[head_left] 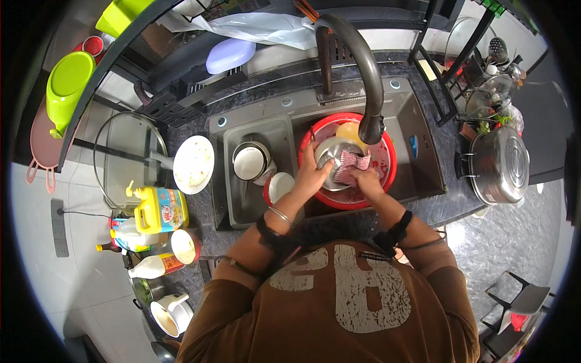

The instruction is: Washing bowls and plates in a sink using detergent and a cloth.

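A round metal bowl [335, 181] is tilted over a red plastic basin [393, 170] in the sink's right part. My left hand [314, 170] grips the bowl's left side, thumb over its rim. In my right hand [366, 182] is a red-and-white striped cloth [348, 170], pressed against the bowl. Behind the bowl, something yellow and rounded [349, 131] lies in the basin. A dark curved faucet [373, 90] arches above. The grey left tray of the sink [233, 199] holds stacked white cups [249, 163] and a red-and-white bowl [280, 187].
A white plate with food scraps [194, 164] lies left of the sink. A yellow detergent bottle [161, 211] stands among other bottles nearer me. At the right is a large steel pot [501, 165]. A dish rack [449, 113] stands at the back right.
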A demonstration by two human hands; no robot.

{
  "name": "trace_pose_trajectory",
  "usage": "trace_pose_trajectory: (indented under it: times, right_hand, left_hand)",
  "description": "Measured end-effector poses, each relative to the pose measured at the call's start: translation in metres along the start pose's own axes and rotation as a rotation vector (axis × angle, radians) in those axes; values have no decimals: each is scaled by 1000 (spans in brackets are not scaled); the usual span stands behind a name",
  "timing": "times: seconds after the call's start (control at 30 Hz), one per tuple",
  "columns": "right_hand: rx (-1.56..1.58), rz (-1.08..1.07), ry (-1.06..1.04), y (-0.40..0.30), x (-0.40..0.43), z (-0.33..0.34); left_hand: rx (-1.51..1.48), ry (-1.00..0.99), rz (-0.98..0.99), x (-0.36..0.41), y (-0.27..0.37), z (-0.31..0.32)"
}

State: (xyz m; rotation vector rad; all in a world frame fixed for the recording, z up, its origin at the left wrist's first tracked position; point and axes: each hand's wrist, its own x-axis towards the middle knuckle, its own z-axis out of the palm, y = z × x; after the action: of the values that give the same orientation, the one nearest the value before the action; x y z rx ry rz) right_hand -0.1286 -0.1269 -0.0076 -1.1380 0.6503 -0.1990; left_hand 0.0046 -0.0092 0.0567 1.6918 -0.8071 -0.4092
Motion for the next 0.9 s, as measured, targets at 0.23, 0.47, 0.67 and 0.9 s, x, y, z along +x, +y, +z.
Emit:
trace_pose_trajectory:
  times: [0.23,0.47,0.67,0.9]
  right_hand:
    - [-1486,-586,76,-74,-12,7]
    - [-218,157,107,-14,18,-17]
    - [370,365,-155,10,2,8]
    - [-1178,-155,152,-51,4,-3]
  left_hand:
    - [566,-469,-152,-6,-6,-6]
    - [74,-170,-272,-4,-10,15]
    - [255,-165,-41,-2,-9,8]
    - [521,-319,-117,1,8,-10]
